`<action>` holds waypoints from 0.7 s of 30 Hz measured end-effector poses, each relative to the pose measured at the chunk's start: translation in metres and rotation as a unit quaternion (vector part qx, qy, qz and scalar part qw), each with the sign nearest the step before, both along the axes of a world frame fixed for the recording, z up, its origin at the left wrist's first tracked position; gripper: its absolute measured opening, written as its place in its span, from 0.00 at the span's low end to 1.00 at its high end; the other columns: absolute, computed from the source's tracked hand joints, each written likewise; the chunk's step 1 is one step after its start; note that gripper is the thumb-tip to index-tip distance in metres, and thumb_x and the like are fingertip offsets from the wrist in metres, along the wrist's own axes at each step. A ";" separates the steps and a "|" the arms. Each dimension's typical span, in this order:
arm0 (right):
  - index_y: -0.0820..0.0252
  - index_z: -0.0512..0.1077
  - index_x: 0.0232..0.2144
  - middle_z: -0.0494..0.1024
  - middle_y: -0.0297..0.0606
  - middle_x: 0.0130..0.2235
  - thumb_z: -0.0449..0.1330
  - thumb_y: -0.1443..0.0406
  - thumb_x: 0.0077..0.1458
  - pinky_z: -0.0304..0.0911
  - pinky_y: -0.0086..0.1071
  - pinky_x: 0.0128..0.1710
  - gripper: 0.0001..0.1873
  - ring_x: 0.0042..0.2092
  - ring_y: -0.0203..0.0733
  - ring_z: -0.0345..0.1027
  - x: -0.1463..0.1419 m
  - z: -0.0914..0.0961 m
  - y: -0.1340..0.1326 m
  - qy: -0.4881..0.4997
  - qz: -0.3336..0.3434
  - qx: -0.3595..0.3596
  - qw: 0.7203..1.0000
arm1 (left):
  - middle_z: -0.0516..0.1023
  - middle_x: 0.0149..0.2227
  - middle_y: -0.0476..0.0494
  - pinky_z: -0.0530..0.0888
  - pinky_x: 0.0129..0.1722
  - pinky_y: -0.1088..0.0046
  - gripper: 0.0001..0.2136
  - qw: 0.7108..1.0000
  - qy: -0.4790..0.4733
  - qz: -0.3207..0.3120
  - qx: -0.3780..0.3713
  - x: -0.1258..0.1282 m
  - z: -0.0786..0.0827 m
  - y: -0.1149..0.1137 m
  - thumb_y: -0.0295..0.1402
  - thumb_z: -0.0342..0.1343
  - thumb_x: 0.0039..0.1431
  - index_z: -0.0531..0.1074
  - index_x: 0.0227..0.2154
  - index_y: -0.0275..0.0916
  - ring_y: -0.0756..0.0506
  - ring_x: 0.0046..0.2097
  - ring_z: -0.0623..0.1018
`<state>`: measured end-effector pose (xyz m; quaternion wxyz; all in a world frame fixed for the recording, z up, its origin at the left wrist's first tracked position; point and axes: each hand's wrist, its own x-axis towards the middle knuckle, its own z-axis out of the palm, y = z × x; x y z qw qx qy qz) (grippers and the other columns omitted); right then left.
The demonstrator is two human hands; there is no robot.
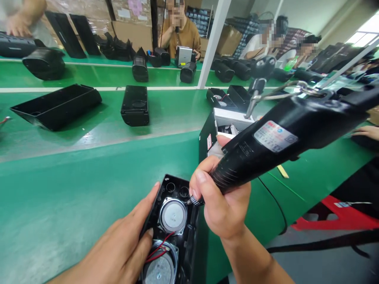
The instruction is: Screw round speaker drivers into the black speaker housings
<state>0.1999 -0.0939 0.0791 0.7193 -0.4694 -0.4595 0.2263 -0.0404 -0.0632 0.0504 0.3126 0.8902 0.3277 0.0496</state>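
Note:
A black speaker housing [194, 232] lies on the green bench, its inside facing up. Two round speaker drivers sit in it, an upper driver [173, 215] and a lower driver [160, 270] cut by the picture's bottom edge. Red wires [160, 249] run between them. My left hand [127, 232] grips the housing along its left side, thumb over the rim. Wrapped round a black electric screwdriver [257, 142], my right hand [226, 205] tilts it down to the left. The tip is at the upper driver's right corner; whether a screw is there I cannot make out.
Behind my right hand stands a black-and-white box [207, 138] with small parts. A black housing [134, 105] and a longer one [57, 105] lie across the bench. A white post [211, 45] rises behind. Several people work opposite; a co-worker's hand [367, 132] shows at right.

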 end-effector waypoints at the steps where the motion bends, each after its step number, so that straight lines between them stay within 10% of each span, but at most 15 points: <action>1: 0.40 0.61 0.70 0.74 0.26 0.32 0.67 0.64 0.69 0.68 0.36 0.29 0.33 0.31 0.38 0.70 0.000 -0.001 0.000 0.012 0.011 0.011 1.000 | 0.52 0.82 0.46 0.77 0.68 0.54 0.35 1.000 -0.002 0.001 0.000 0.000 0.000 0.000 0.38 0.39 0.81 0.30 0.83 0.53 0.36 0.76 0.68; 21: 0.45 0.62 0.60 0.71 0.22 0.31 0.67 0.69 0.66 0.63 0.28 0.23 0.27 0.24 0.31 0.62 -0.006 -0.009 -0.001 0.059 0.086 0.023 0.994 | 0.56 0.80 0.54 0.78 0.68 0.61 0.38 0.995 -0.084 0.009 0.052 0.002 -0.004 0.000 0.32 0.48 0.78 0.38 0.83 0.58 0.36 0.74 0.71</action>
